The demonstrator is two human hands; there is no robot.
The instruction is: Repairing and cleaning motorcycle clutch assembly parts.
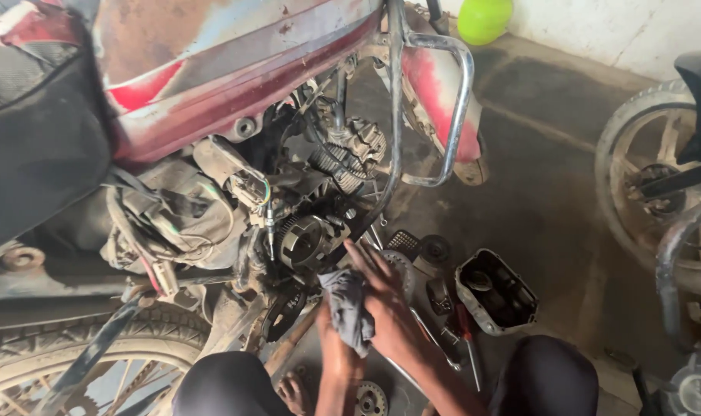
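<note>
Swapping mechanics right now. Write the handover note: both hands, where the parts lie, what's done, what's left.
Right hand: pressing a grey rag at the open engine side, below the round toothed clutch drum.
Left hand: under the rag, mostly hidden; grip cannot be told.
Engine cover: off, lying on the floor with its open side up.
Red-handled screwdriver and small parts beside it; a sprocket near the knees.
Done: cover removed, clutch exposed.
Left: wiping unfinished; cover and loose parts not refitted.
</note>
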